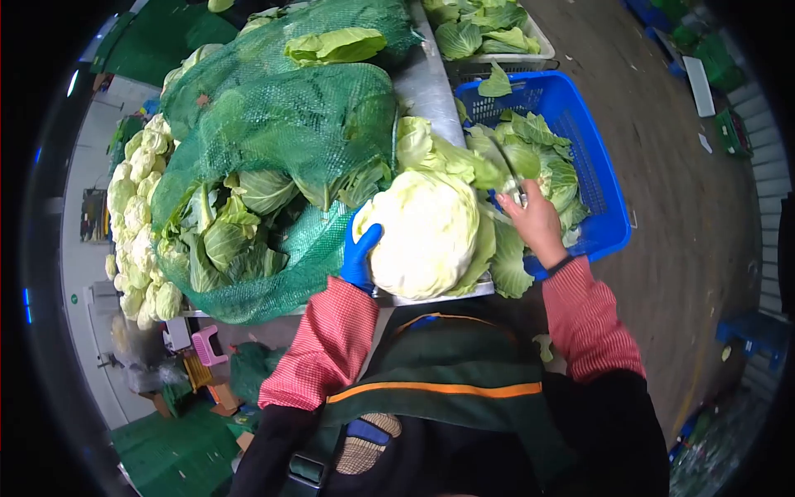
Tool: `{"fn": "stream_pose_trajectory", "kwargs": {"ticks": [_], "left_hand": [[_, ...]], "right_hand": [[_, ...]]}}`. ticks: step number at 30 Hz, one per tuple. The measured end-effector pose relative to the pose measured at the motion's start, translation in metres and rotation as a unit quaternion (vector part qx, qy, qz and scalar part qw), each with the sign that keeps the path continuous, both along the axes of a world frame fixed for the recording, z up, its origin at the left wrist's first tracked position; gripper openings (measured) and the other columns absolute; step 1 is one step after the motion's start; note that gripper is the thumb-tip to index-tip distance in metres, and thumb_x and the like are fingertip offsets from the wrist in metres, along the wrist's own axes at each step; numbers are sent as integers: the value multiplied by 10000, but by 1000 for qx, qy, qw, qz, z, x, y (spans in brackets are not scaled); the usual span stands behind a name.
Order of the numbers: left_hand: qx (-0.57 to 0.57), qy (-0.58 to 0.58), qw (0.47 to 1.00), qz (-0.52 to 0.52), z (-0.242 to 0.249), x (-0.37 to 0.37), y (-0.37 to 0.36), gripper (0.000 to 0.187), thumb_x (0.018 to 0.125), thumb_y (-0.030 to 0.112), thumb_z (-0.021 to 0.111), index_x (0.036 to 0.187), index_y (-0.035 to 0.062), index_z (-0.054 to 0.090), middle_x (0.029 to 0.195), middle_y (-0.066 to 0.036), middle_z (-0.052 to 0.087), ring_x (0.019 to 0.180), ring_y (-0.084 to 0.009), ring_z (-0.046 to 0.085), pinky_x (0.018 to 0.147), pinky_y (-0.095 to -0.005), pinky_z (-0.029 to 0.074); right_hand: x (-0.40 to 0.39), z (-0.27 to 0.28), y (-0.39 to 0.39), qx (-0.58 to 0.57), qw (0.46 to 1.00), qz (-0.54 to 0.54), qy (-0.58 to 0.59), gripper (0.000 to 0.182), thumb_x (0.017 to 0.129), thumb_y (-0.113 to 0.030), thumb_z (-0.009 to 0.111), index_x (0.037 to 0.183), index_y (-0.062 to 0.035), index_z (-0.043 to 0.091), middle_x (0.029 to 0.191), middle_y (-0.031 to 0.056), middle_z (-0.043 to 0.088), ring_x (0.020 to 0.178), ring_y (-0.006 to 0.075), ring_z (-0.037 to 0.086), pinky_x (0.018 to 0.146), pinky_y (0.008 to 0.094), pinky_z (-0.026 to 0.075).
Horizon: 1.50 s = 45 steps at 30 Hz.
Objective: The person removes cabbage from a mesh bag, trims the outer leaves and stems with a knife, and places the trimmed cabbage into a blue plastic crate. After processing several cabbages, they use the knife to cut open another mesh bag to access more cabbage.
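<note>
A large pale cabbage [424,234] rests at the near edge of the metal table, with green outer leaves loosened along its right and far sides. My left hand [358,255], in a blue glove, is closed on the cabbage's left side with the thumb over its face. To the right of the cabbage, my bare right hand [534,217] is wrapped round the handle of a knife [502,157]. The blade points away from me and to the left, beside the loosened leaves. Below that hand is a blue plastic basket [610,178] holding many cut-off leaves [532,137].
Green mesh sacks [286,124] with cabbages cover the table's left part. Trimmed pale cabbages [142,215] are piled beyond them. A white crate [542,45] of leaves stands behind the basket. A strip of bare metal table [432,87] shows between sacks and basket.
</note>
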<state>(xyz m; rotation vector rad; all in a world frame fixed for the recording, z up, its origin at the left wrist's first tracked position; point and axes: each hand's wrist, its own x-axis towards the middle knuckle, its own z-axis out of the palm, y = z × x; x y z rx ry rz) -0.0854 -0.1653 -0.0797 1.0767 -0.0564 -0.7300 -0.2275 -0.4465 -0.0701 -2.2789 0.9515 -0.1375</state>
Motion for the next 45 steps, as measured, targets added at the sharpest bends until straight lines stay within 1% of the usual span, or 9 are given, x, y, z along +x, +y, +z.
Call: {"fn": "stream_pose_trajectory", "kwargs": {"ticks": [4,8,13,17,22,28,35,41,45], "left_hand": [[-10,26,997,70,27,-15,-16,658,842,173,659,1408,32,355,1325,-155,517,1202,-281,535,1030,-401,434],[27,-125,992,24,50,-11,-9,709,801,197,692,1403,35,354,1298,-143,523,1176,-274,537,1026,-397,431],[-110,106,988,-8,58,-21,1,734,829,246,659,1454,47,330,1413,-190,469,1300,-350,469,1083,-485,392],[-150,162,974,41,70,-26,1,718,895,343,578,1491,71,283,1459,-164,429,1301,-353,466,1089,-491,383],[-86,-44,987,128,59,-11,-3,681,833,228,673,1411,57,357,1344,-148,494,1236,-299,498,1066,-436,395],[20,-277,934,226,87,-25,-20,713,730,91,751,1344,62,389,1296,-106,480,1212,-243,475,1059,-385,373],[5,-221,948,228,96,-24,-18,667,773,112,725,1351,49,397,1306,-130,500,1220,-266,495,1061,-409,392],[-186,104,975,61,95,-20,-6,684,907,440,542,1470,105,346,1452,-150,441,1308,-339,457,1081,-509,382],[-320,158,934,18,106,-20,-15,694,926,511,460,1485,122,330,1499,-142,385,1351,-352,398,1116,-536,314]], "right_hand": [[26,31,32,168,971,92,-145,701,852,-514,671,1272,22,506,1173,248,630,1039,333,646,875,400,493],[53,60,18,310,912,169,-207,577,881,-422,685,1207,36,554,1012,124,680,894,214,655,830,312,506],[32,69,16,501,854,-6,-141,429,905,-360,669,1105,15,607,874,62,667,763,166,624,670,276,510],[17,-8,22,169,953,100,-230,516,903,-369,657,1262,-27,516,824,64,632,733,132,599,484,253,441],[14,87,47,370,910,60,-177,677,848,-318,705,1376,-14,410,1086,138,636,865,193,631,684,315,506],[18,102,56,412,885,111,-187,696,803,-239,707,1374,-5,386,1039,76,626,647,89,578,468,226,447],[14,111,49,490,846,103,-184,686,780,-136,648,1399,-23,376,948,48,609,596,76,544,455,215,446],[3,91,35,457,866,58,-193,618,800,-98,612,1381,-28,413,863,44,614,574,72,545,436,205,429],[12,72,26,120,982,107,-95,583,829,-367,719,1255,-22,522,706,24,603,623,148,586,585,353,496]]}}
